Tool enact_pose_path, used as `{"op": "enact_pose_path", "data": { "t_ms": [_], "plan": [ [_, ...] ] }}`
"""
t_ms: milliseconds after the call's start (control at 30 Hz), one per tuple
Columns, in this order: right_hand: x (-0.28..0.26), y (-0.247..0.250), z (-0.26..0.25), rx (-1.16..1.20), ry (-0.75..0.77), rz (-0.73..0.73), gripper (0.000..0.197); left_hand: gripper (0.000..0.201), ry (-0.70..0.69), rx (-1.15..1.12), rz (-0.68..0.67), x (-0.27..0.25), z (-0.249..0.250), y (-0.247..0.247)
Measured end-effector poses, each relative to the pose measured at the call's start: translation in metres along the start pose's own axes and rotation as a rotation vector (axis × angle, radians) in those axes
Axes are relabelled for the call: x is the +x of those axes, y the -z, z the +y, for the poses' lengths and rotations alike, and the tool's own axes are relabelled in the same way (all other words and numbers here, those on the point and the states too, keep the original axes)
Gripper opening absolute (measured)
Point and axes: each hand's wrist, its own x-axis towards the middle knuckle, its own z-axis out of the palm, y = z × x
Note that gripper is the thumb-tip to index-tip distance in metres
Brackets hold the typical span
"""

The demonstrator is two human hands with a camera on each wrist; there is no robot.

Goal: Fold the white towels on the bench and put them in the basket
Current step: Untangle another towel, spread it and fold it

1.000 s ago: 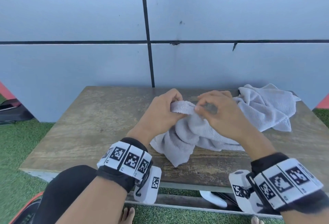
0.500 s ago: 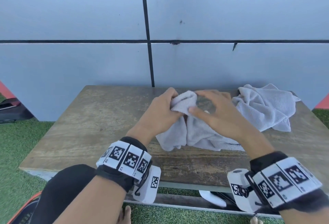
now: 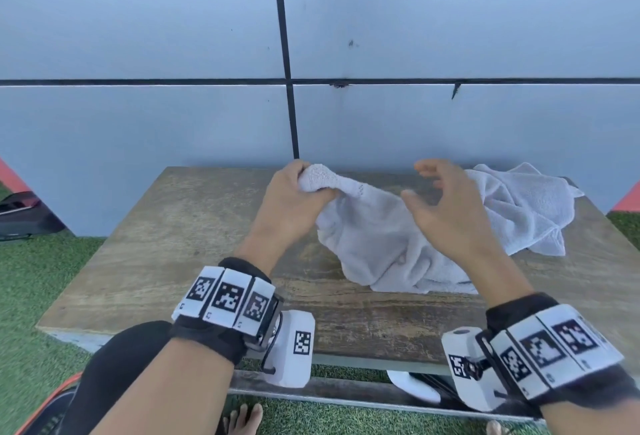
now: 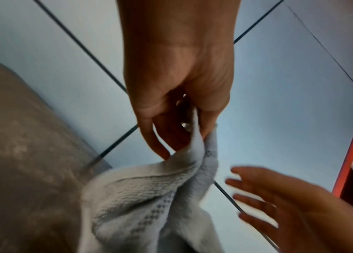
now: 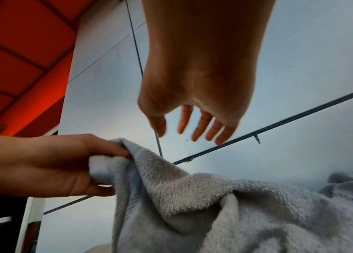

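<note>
A person is standing at a worn wooden bench [image 3: 180, 247] that is filling the middle of the head view, with a pale grey panelled wall [image 3: 138, 36] rising behind it across the upper half of the frame. Near the centre, the left hand [image 3: 291, 202] is gripping a bunched corner of a white towel [image 3: 377, 244], fingers and thumb curled tightly round the cloth and lifting it off the wood. The rest of that towel is hanging down and trailing in crumpled folds onto the bench, toward the lower right of the hand. In the left wrist view the cloth is being pinched between thumb and fingers, and a woven dotted band is showing along the towel's edge.

Just right of centre, the right hand [image 3: 450, 213] is hovering above the towel, fingers spread and loosely bent, holding nothing and not touching the cloth. The right wrist view is showing its fingers splayed against the wall.

A second white towel [image 3: 526, 209] is lying in a rumpled heap at the right of the bench, behind the right hand. Green artificial grass [image 3: 38, 296] is surrounding the bench at the lower left. No basket is appearing in any view.
</note>
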Motion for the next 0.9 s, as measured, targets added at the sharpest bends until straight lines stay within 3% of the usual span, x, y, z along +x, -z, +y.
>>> {"op": "enact_pose_path", "data": {
  "t_ms": [167,267,367,467,533,600,700,800,900],
  "plan": [
    [-0.018,-0.01,-0.027,0.17,0.166,-0.279,0.019,0.05,0.108,-0.295,-0.008,-0.007,0.005,-0.011],
    [-0.024,-0.016,-0.029,0.164,0.152,-0.384,0.024,0.049,0.097,-0.341,-0.049,-0.008,0.008,-0.012],
    [-0.029,-0.025,-0.028,0.116,0.14,-0.378,0.024,0.037,0.114,-0.473,-0.142,-0.01,0.012,-0.011],
    [-0.027,-0.028,-0.027,0.122,0.159,-0.231,0.005,0.032,0.131,-0.548,-0.169,-0.01,0.012,-0.01],
    [-0.02,-0.025,-0.025,0.147,0.065,-0.141,0.015,0.039,0.104,-0.523,-0.106,-0.008,0.011,-0.009],
    [-0.012,-0.017,-0.022,0.282,-0.112,-0.093,0.017,0.038,0.033,-0.349,-0.021,-0.005,0.008,-0.006],
    [-0.005,-0.009,-0.017,0.53,-0.302,-0.178,0.019,0.018,-0.07,-0.195,0.067,-0.004,0.006,-0.004],
    [-0.005,-0.009,-0.016,0.53,-0.321,-0.238,0.023,0.008,-0.083,-0.193,0.108,-0.004,0.006,-0.004],
    [-0.005,-0.011,-0.018,0.533,-0.339,-0.274,0.025,0.023,-0.083,-0.156,0.062,-0.004,0.004,-0.003]
  ]
}}
